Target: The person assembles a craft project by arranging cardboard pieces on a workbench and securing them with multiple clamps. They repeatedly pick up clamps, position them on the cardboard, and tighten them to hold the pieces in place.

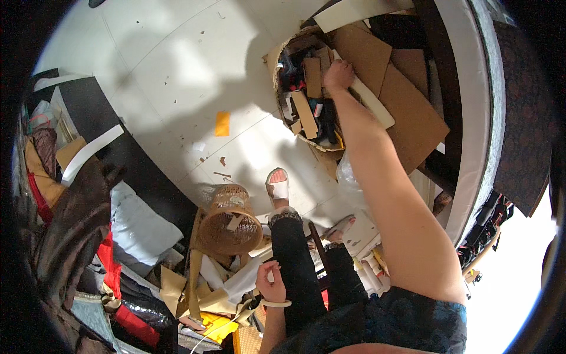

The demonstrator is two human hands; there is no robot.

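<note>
My right hand (339, 75) reaches forward to a cardboard box (276, 74) at the far right. Its fingers are closed on a long cream-coloured strip (372, 101) that lies slanted over the box's right side; the fingertips are partly hidden. Flat brown cardboard sheets (410, 127) lie beside and under the strip. Inside the box are cardboard pieces (312, 78) and dark items. My left hand (271, 282), with a pale bangle (276, 304) at the wrist, hovers by my left thigh. Its fingers are curled toward the thumb, and I see nothing between them.
A woven wicker basket (239, 233) lies tipped near my feet. Fabric scraps and a white bundle (141, 224) pile up at the left beside a dark panel (144, 171). An orange packet (222, 124) and small bits lie on the pale floor. A table edge (480, 118) curves along the right.
</note>
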